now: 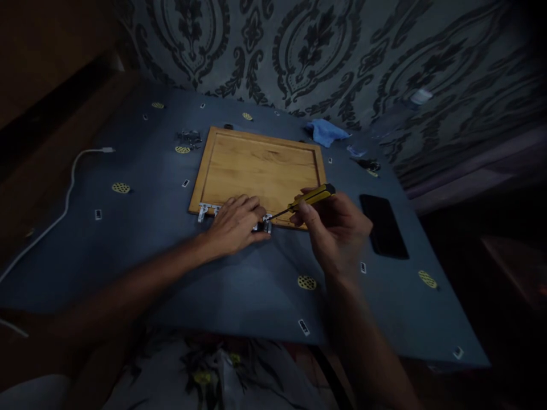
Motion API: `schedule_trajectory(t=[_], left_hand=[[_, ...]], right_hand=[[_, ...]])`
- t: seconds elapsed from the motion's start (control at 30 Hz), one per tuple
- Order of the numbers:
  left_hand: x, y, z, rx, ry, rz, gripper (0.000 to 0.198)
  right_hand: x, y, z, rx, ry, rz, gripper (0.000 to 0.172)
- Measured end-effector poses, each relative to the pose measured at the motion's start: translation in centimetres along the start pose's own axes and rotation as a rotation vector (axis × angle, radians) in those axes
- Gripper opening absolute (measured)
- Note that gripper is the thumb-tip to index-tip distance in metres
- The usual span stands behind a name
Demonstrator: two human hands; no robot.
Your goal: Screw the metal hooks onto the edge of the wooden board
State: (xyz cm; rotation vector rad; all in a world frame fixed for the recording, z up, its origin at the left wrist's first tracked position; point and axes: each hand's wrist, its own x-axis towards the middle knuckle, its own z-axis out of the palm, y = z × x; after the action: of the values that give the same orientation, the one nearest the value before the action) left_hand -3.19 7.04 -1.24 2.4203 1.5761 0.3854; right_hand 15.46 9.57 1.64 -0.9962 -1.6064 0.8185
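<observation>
A framed wooden panel (256,162), like a small cabinet door, lies flat on the table. My right hand (335,233) grips a yellow-and-black screwdriver (313,197) by its handle. The shaft slants down to the left, and its tip meets a metal hinge (268,225) at the panel's front edge. Closed about that hinge from the left is my left hand (235,225), thumb in front and fingers over the panel's edge. Another metal hinge (202,212) sits at the front left corner, partly beside my left hand. Whether a screw is under the tip is too small to tell.
Small metal pieces (189,137) lie left of the panel. Behind it to the right is a blue cloth or bag (327,132), near a clear bottle (395,117). A black phone (383,226) rests on the right, and a white cable (70,182) runs along the left. A patterned wall borders the back.
</observation>
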Motion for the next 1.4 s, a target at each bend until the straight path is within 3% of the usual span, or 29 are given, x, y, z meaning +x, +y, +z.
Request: schedule_trajectory(t=[0.47,0.73,1.0,1.23,1.4], left_hand=[[0.06,0.22,-0.32,0.023,-0.038,-0.016,0.043],[0.01,0.0,-0.04,0.027,-0.02,-0.005,0.044],[0.07,0.24,-0.26,0.039,-0.031,-0.019,0.042],[0.04,0.2,-0.26,0.044,-0.033,-0.013,0.044],[0.06,0.18,-0.22,0.052,-0.036,-0.012,0.045]], right_hand=[[0.04,0.04,-0.03,0.031,-0.014,0.056,0.031],[0.13,-0.36,-0.46,0.027,-0.133,0.025,0.029],[0.0,-0.02,-0.06,0.011,-0.036,0.0,0.027],[-0.05,0.33,0.05,0.055,0.139,-0.075,0.02],[-0.01,0.29,0.07,0.038,0.081,-0.052,0.021]])
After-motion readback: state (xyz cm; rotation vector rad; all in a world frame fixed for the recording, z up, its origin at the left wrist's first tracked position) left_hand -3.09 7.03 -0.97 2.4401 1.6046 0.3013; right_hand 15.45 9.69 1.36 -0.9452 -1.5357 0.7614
